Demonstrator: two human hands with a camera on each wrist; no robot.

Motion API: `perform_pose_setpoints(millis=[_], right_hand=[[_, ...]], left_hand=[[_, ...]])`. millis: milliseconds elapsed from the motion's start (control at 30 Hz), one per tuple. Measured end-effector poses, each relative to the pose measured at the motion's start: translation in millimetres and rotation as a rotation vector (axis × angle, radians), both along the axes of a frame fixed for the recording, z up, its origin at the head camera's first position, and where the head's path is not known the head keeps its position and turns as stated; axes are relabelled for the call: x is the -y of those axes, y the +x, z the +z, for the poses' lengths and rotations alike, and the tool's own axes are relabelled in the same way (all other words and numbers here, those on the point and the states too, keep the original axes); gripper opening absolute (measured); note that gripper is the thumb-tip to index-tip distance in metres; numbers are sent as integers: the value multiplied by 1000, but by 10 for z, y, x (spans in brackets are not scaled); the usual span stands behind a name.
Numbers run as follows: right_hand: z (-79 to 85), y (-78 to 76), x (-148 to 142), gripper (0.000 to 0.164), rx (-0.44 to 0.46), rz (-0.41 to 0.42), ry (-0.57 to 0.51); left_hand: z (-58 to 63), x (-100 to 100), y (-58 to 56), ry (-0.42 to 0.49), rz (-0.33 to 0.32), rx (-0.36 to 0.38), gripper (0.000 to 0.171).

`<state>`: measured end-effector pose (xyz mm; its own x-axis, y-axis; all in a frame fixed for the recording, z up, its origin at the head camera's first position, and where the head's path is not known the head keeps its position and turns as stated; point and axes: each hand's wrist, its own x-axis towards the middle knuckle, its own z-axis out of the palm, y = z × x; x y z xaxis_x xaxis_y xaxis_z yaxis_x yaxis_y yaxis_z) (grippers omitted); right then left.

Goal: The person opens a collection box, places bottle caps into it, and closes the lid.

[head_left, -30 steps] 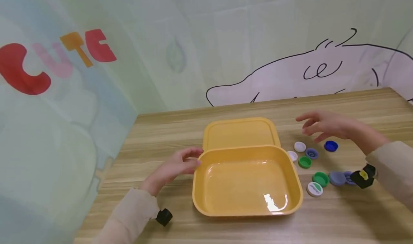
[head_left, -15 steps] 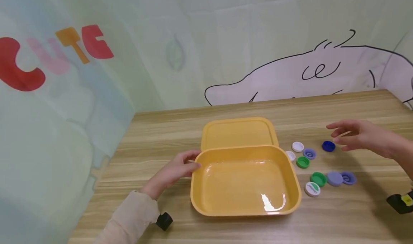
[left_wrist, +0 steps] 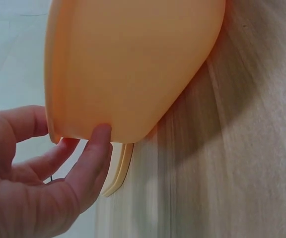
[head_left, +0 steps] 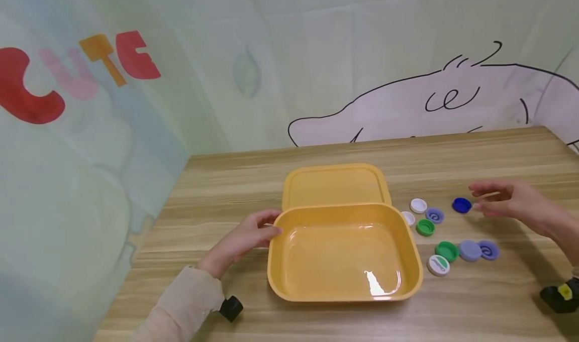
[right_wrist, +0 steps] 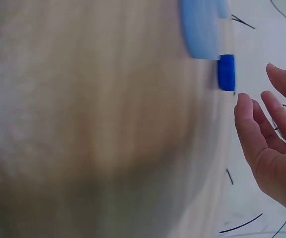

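At the left back corner of a yellow plastic box (head_left: pixel 344 296), my left hand (head_left: pixel 253 236) grips the rim. The left wrist view shows the thumb at the rim and fingers (left_wrist: pixel 99 141) against the outer wall of the box (left_wrist: pixel 133 64). My right hand (head_left: pixel 511 201) hovers just right of a dark blue bottle cap (head_left: pixel 462 205), fingers spread and holding nothing. In the right wrist view the fingertips of that hand (right_wrist: pixel 277 134) point toward the dark blue cap (right_wrist: pixel 227 73).
A yellow lid (head_left: pixel 336 185) lies behind the box. Several more caps lie to its right, among them a white cap (head_left: pixel 418 206), a green cap (head_left: pixel 425 227), a light purple cap (head_left: pixel 470 250) and a printed white cap (head_left: pixel 439 265). A printed cloth (head_left: pixel 271 71) hangs behind the table.
My right hand has moved right and lower, from above the caps to beside the dark blue one. The left hand has stayed on the box rim.
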<state>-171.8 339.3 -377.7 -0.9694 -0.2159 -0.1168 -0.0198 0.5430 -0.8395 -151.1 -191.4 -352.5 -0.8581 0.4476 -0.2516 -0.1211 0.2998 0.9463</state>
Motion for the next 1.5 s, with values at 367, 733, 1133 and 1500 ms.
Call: perform_pose_setpoints(millis=[367, 733, 1133, 1500], right_hand=[[-66, -20, 60, 67, 34, -4, 131], [-40, -84, 158, 69, 49, 42, 217], [-15, -137, 218, 66, 61, 36, 242], [8, -151, 243, 65, 61, 31, 234]], left_hand=[[0, -10, -4, 4, 7, 13, 46], [1, -8, -4, -9, 4, 17, 45], [8, -12, -19, -12, 15, 31, 45], [30, -21, -5, 4, 6, 35, 44]])
